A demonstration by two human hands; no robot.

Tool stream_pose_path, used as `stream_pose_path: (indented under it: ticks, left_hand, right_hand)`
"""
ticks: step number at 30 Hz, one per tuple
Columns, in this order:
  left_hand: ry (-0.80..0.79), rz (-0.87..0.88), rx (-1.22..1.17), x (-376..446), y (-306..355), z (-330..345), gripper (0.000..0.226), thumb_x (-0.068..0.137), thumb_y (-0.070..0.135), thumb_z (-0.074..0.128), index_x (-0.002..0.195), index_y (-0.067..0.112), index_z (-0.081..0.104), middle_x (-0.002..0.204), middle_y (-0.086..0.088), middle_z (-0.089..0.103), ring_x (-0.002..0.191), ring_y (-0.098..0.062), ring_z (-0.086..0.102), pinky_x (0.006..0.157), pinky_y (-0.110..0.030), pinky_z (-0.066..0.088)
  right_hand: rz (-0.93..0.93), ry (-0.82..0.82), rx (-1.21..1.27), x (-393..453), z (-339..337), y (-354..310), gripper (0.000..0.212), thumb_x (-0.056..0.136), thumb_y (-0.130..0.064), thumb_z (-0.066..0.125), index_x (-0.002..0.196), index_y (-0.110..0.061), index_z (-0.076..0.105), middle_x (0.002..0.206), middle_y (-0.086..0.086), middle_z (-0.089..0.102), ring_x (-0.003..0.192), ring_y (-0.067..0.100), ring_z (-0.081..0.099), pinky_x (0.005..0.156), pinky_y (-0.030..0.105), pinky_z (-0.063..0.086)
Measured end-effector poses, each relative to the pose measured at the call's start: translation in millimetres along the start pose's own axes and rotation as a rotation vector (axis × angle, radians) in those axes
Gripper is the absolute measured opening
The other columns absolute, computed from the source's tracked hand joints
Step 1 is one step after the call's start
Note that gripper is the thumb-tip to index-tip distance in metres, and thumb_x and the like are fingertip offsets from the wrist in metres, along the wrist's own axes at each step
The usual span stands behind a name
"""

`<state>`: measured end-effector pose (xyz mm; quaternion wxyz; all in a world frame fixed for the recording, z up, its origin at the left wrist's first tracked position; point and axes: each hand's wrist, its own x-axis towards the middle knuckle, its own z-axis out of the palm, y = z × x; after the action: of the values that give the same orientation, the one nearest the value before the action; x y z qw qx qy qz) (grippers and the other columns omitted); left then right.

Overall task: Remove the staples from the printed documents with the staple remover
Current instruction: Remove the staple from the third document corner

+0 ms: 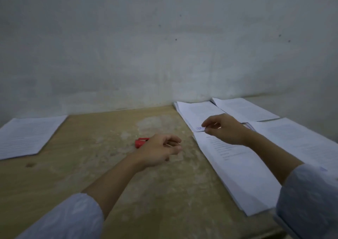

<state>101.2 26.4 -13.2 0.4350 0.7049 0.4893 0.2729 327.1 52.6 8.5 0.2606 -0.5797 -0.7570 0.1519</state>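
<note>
Plainly, the table (128, 174) carries everything: one document (27, 136) at its far left, and a group of papers (237, 169) spread down its right side, some overlapping, the farthest ones against the wall (164, 47). Which of these are stapled cannot be told from the blurred view, and no staple shows.

Next in size, the left hand (159, 149) hovers over the bare middle of the table, fingers loosely curled and gripping nothing. The right hand (225, 129) hangs above the near corner of a far sheet, thumb and forefinger drawn close together as if pinching; whether they hold paper, a loose staple or nothing cannot be told.

Smallest, the red remover (140, 142) lies on the table just beyond the left hand, partly hidden by it and ungripped.

The risks, judged from this: the loosely overlapped sheets may slide or mix if one is dragged out by a corner; a pulled staple, tiny against the mottled wood, could be lost on the table; and reaching for the remover without looking could knock it away.
</note>
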Motion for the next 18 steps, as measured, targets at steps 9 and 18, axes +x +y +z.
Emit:
stream_pose_path:
  ticks: [9,18]
  left_hand:
    - [0.099,-0.171,-0.102,39.4,-4.1,73.6,0.041,0.087,0.014,0.061,0.125,0.006,0.049,0.112,-0.004,0.058,0.075,-0.01,0.055,0.06,-0.021,0.046]
    - [0.252,-0.251,-0.134,84.3,6.1,97.7,0.005,0.084,0.01,0.064,0.082,0.007,0.062,0.073,-0.008,0.064,0.055,-0.015,0.053,0.052,-0.021,0.044]
  right_hand:
    - [0.086,0.039,-0.099,-33.5,4.7,79.4,0.028,0.086,-0.014,0.062,0.115,-0.011,0.061,0.117,0.005,0.058,0.102,0.015,0.052,0.091,0.024,0.039]
    - [0.079,-0.012,-0.112,-20.6,29.2,105.5,0.032,0.085,-0.016,0.061,0.117,-0.013,0.059,0.112,0.003,0.062,0.095,0.013,0.052,0.084,0.02,0.037]
